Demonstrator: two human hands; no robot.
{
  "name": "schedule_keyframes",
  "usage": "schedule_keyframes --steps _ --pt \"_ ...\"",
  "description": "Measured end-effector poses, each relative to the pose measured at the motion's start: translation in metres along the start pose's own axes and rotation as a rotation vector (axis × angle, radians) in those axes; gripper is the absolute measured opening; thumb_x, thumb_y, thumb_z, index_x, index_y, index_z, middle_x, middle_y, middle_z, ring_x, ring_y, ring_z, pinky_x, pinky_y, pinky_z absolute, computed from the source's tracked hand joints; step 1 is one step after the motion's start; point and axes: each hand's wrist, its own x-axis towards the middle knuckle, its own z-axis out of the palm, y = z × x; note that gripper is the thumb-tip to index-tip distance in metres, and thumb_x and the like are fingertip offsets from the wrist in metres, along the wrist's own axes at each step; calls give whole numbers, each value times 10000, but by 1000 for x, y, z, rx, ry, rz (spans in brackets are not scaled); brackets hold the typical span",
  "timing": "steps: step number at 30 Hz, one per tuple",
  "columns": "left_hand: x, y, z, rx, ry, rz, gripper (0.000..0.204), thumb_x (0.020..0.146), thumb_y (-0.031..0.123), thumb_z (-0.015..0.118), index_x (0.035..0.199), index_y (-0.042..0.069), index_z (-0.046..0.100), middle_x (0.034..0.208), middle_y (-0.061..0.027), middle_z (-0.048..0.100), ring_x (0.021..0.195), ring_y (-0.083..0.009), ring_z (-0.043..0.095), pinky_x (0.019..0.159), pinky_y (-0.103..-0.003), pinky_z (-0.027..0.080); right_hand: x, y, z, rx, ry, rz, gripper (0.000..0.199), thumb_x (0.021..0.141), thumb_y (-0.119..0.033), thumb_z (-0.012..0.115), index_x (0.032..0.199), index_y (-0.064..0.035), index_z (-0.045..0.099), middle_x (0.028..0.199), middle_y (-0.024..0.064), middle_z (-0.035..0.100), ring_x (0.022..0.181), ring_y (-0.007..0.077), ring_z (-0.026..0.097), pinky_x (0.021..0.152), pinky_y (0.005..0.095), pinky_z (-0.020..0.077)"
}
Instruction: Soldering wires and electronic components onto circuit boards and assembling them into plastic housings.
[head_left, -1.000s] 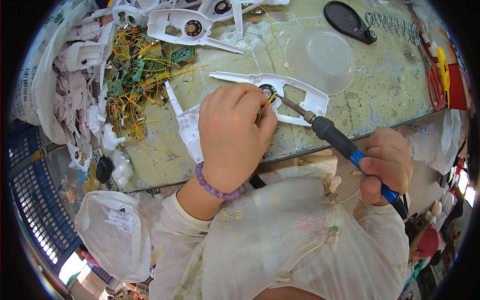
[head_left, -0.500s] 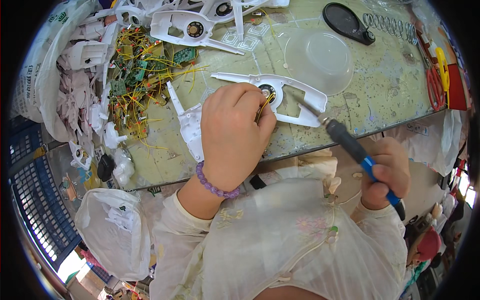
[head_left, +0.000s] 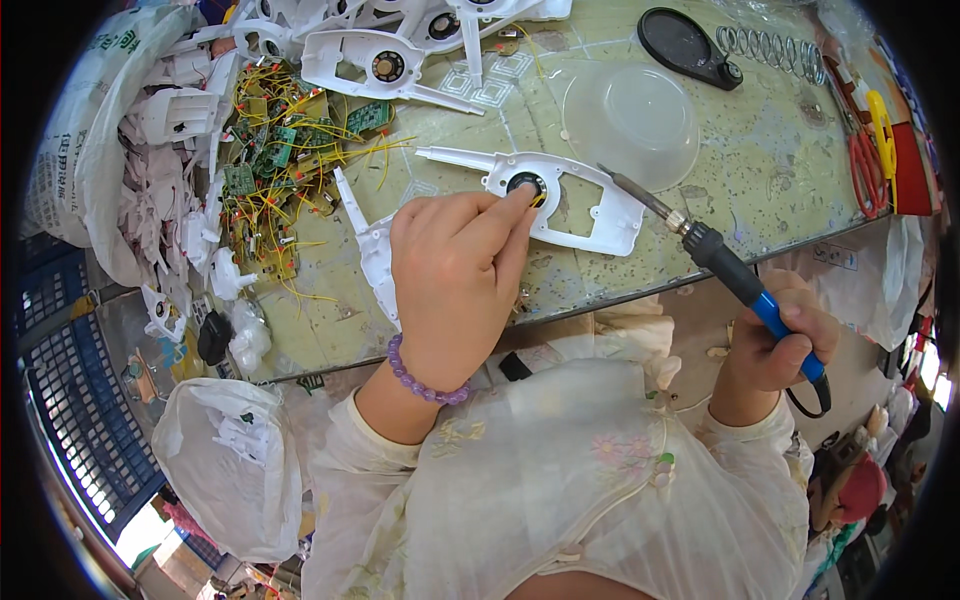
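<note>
the shell [head_left: 552,208] lies on the surface [head_left: 760,190] just beyond the left hand [head_left: 455,260], the closer one, long axis left to right, right end nearer. that hand touches its disc [head_left: 526,178]; any pinch, cannot tell. the right hand [head_left: 780,335] grips an iron [head_left: 735,268], slanting past the shell's right end. bowl [head_left: 645,120] beyond; boards [head_left: 272,150] left.

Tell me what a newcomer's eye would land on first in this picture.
Probably the soldering iron, blue and black, slanting from the right hand over the table. Next, the white frame near the centre, with the left hand at its round black part. Then the tangle of green boards and yellow wires, left of that hand toward the back.
</note>
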Motion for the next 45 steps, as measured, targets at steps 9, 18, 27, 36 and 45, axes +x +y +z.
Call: schedule_keyframes --steps 9,18,27,36,45 --pt "7 0 5 -41 -10 -92 76 734 92 692 769 68 630 733 -70 598 695 -250 547 665 -361 400 6 7 14 4 -13 -10 302 938 -315 524 938 -18 472 546 48 479 419 145 434 409 287 353" --pt "17 8 14 66 -57 -123 129 672 53 635 660 55 506 661 -83 497 641 -280 488 566 -390 390 8 12 17 83 -59 14 314 929 -329 547 942 -22 481 576 58 509 428 155 447 412 292 375" --pt "20 8 19 132 -77 -108 156 654 48 628 639 47 472 641 -91 467 620 -283 476 529 -392 381 20 18 15 95 -252 -21 293 943 -314 503 921 -23 480 568 66 493 435 156 442 403 289 356" --pt "20 7 21 132 -66 -96 160 650 53 632 637 49 472 645 -93 471 626 -285 482 533 -395 385 20 19 18 97 -260 -28 291 942 -316 503 916 -27 475 570 66 493 434 157 443 399 287 349" --pt "20 8 20 143 -93 -110 163 646 62 640 638 52 477 647 -91 475 633 -283 487 539 -393 390 22 18 13 146 -305 5 253 899 -262 586 956 -22 528 648 80 554 493 208 520 440 319 409"
